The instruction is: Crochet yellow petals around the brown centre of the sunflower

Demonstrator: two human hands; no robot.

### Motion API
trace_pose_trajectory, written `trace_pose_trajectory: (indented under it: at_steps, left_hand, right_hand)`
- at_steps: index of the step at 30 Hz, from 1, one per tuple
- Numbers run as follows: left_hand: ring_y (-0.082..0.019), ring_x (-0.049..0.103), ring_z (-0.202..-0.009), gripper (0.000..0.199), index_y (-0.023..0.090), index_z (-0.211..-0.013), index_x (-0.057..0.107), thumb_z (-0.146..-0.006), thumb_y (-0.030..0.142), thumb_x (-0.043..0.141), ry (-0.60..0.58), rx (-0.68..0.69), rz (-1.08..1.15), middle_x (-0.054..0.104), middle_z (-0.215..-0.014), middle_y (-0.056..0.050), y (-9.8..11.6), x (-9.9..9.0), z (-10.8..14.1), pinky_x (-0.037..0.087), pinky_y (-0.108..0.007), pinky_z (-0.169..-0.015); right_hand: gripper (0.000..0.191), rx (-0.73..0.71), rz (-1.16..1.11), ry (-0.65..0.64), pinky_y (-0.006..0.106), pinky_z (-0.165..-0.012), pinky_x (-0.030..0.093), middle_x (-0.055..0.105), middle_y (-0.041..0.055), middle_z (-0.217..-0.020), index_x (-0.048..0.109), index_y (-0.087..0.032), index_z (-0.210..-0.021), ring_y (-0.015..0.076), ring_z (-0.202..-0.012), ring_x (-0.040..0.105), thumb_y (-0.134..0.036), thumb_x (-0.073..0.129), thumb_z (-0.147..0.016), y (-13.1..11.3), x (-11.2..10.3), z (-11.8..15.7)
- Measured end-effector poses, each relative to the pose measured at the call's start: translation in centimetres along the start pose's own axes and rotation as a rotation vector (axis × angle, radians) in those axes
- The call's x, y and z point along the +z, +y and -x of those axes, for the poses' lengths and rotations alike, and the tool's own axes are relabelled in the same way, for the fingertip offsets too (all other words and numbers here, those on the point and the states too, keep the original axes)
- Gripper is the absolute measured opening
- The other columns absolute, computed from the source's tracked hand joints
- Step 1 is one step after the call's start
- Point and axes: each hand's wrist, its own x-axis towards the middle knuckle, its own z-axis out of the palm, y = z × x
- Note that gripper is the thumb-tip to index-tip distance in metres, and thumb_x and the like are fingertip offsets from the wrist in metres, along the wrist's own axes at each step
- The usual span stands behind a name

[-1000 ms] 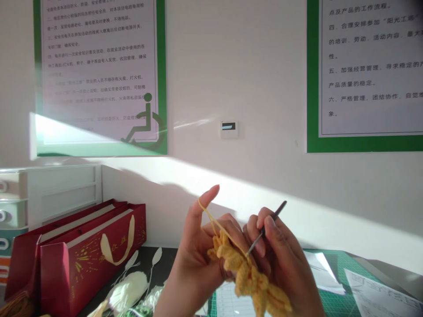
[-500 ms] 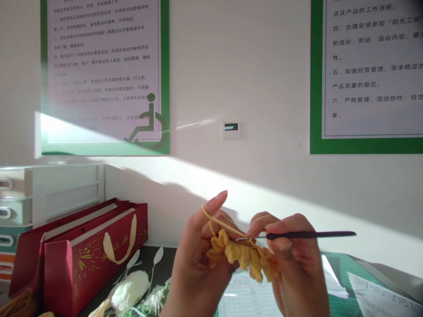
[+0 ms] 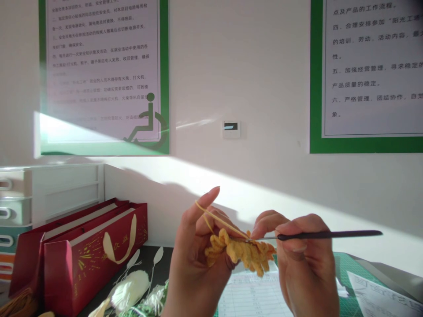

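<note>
A ruffled yellow crochet piece (image 3: 243, 252) is pinched by my left hand (image 3: 201, 255), between its thumb and fingers. Yellow yarn (image 3: 220, 219) loops over the raised index finger of that hand and runs down to the top edge of the piece. My right hand (image 3: 307, 255) grips a crochet hook (image 3: 333, 234) with a dark handle and a thin metal shaft. The hook's tip meets the upper edge of the crochet, where the yarn comes in. Whether a loop sits on the tip is too small to tell.
Red gift bags (image 3: 95, 251) stand at the left beside stacked drawers (image 3: 15, 211). White yarn (image 3: 130, 290) lies near them on the dark tabletop. Printed sheets (image 3: 244, 295) and a green cutting mat (image 3: 343, 268) are beneath and right of my hands. Behind rises a white wall with posters.
My right hand has moved right with the crochet hook, drawing its tip along the crochet's edge. My left hand, its raised finger carrying the yarn, has shifted slightly left.
</note>
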Motion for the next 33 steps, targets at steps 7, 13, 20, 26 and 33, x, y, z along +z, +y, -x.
trace_pose_trajectory:
  at_steps: [7,13,20,26,33]
  left_hand:
    - [-0.014,0.062,-0.073,0.071,0.042,-0.144,0.057,-0.088,0.003,0.074,0.048,-0.041,-0.002,0.067,-0.081,0.002,0.1,0.4,0.0,0.055,-0.022,-0.062]
    - [-0.013,0.061,-0.07,0.074,0.043,-0.145,0.054,-0.087,0.001,0.073,0.091,-0.035,-0.03,0.067,-0.081,0.002,0.2,1.0,0.2,0.054,-0.02,-0.06]
    - [-0.013,0.062,-0.07,0.074,0.043,-0.145,0.053,-0.087,0.004,0.076,0.113,-0.049,-0.006,0.068,-0.082,0.003,0.2,1.3,0.4,0.058,-0.021,-0.06]
    - [-0.013,0.062,-0.068,0.081,0.042,-0.145,0.051,-0.081,0.004,0.083,0.096,-0.097,0.053,0.071,-0.084,0.002,0.2,1.3,0.5,0.057,-0.021,-0.06]
    - [-0.011,0.06,-0.067,0.1,0.036,-0.149,0.051,-0.066,0.002,0.094,0.152,-0.235,0.322,0.072,-0.074,0.005,0.7,1.2,-0.1,0.054,-0.015,-0.061]
  right_hand:
    - [0.01,-0.196,0.17,-0.134,0.044,-0.082,0.051,0.079,0.0005,-0.09,0.065,-0.031,-0.106,0.0207,-0.081,0.07,-0.026,0.057,-0.104,-1.1,-0.4,-0.8]
    - [0.018,-0.406,0.373,-0.143,0.048,-0.077,0.053,0.08,0.0021,-0.098,0.066,-0.032,-0.116,0.0222,-0.081,0.071,-0.024,0.059,-0.101,-0.9,-0.8,-0.5]
    - [0.034,-0.567,0.615,-0.203,0.05,-0.076,0.055,0.082,0.0027,-0.106,0.066,-0.032,-0.121,0.0253,-0.084,0.075,-0.014,0.065,-0.092,-1.3,-2.1,-0.2]
    - [0.017,-0.629,0.685,-0.237,0.048,-0.071,0.056,0.083,0.0018,-0.097,0.07,-0.03,-0.104,0.0232,-0.076,0.072,-0.02,0.07,-0.09,-1.0,-2.5,-0.2]
    - [0.019,-0.428,0.298,0.047,0.048,-0.071,0.055,0.072,0.0013,-0.091,0.076,-0.039,-0.108,0.0214,-0.077,0.064,-0.028,0.073,-0.093,1.2,0.1,0.7]
